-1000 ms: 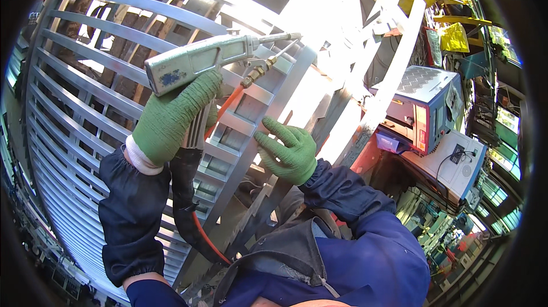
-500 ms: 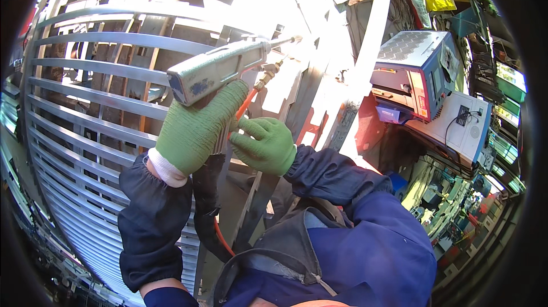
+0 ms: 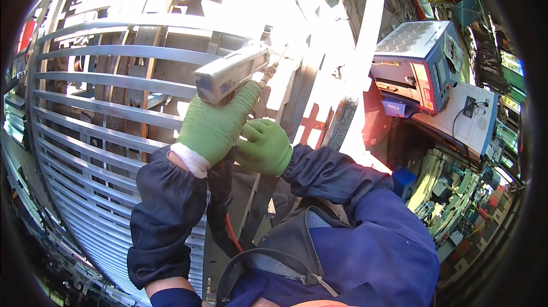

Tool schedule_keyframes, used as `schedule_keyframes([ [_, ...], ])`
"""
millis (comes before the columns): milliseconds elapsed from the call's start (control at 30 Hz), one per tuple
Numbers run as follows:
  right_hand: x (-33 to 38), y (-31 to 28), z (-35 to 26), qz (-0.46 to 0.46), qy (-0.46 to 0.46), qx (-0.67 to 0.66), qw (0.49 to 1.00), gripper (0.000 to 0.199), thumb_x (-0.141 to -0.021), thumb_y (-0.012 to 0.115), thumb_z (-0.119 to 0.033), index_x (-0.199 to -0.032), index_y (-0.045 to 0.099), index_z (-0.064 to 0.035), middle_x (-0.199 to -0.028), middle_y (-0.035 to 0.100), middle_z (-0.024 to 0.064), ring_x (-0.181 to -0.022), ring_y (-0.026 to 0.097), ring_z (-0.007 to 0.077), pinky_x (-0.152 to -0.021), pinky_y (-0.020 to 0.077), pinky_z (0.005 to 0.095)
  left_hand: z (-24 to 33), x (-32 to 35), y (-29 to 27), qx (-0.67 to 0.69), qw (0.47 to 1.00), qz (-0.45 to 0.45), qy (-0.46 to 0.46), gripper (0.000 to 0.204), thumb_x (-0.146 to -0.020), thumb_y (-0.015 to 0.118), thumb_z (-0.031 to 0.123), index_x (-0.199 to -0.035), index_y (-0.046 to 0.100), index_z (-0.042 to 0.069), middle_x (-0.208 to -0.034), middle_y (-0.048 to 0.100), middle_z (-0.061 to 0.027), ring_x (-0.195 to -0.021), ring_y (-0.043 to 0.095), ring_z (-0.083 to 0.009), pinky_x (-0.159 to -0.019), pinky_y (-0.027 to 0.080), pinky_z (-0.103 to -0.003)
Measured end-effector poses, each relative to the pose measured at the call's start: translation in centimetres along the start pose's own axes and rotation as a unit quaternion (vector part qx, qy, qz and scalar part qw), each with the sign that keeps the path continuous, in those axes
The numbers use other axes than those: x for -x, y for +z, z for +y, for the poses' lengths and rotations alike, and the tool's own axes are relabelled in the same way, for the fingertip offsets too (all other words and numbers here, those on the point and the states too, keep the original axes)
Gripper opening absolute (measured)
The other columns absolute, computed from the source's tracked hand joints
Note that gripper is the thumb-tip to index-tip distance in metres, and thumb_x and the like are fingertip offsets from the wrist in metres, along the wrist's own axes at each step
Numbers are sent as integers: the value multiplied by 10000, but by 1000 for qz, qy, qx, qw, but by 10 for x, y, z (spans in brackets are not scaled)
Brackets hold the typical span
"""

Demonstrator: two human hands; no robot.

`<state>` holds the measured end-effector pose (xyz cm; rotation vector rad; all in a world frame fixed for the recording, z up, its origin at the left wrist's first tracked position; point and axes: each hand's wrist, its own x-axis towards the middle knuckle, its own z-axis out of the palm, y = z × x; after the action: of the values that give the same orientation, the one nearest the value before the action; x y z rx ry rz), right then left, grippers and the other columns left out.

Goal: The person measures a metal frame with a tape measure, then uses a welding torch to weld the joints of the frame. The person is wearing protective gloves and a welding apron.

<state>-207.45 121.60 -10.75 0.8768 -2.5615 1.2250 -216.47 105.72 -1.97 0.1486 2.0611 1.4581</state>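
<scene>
My left hand [image 3: 220,121], in a green coated work glove with a white cuff, is closed round the grip of a boxy silver-grey pistol-shaped tool [image 3: 231,73]. Worn blue marks show on the tool's rear end, and its front fades into glare. Beside its front sits a brass fitting [image 3: 269,73]. My right hand [image 3: 265,146], gloved the same way, is curled just right of the grip, its fingertips against or close to it. What those fingers hold is hidden. A dark sleeved cable [image 3: 220,198] hangs below the grip, and part of an orange hose [image 3: 233,231] shows lower down.
A large slatted aluminium panel [image 3: 108,100] spans the left side under my left arm. Metal bars [image 3: 298,99] run past my right hand. Two box-shaped machines, one red and blue [image 3: 411,67], one grey [image 3: 459,117], stand at right. Strong sunlight whitens the top middle.
The tool and my left hand have shifted right and slightly down in the picture. My right hand stays about where it was, now closer to the left. The orange hose between the hands is now mostly hidden.
</scene>
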Motion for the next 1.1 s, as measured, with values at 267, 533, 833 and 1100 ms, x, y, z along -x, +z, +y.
schedule_keyframes([
  [267,5,2,2,-11,-8,3,1000,307,-668,818,-274,-900,679,-128,-904,561,38,-840,623,249,-719,522,421,-16,-5,6,-281,938,19,201,421,-946,679,2,-1344,707,138,-1125,689,-86,-948,717,-228,-785,592,-356],
  [533,5,1,4,-5,-12,-5,1000,316,-661,819,-286,-898,683,-127,-937,588,41,-874,635,258,-759,545,428,-7,-7,14,-169,984,-14,45,376,-978,680,33,-1336,708,143,-1161,708,-88,-992,732,-238,-811,594,-353],
  [833,4,3,1,2,-5,-1,1000,276,-730,812,-239,-957,709,-119,-1006,638,42,-863,653,255,-756,550,411,6,-3,15,80,993,32,-79,300,-1023,755,194,-1248,701,3,-987,708,-36,-841,669,-100,-700,538,-280],
  [1100,7,11,-1,17,13,24,999,390,-797,820,-193,-1171,757,-103,-1281,714,105,-960,721,245,-805,574,400,17,36,-25,185,975,84,-90,285,-1029,763,260,-1179,719,22,-812,654,-9,-681,599,-78,-605,466,-248],
])
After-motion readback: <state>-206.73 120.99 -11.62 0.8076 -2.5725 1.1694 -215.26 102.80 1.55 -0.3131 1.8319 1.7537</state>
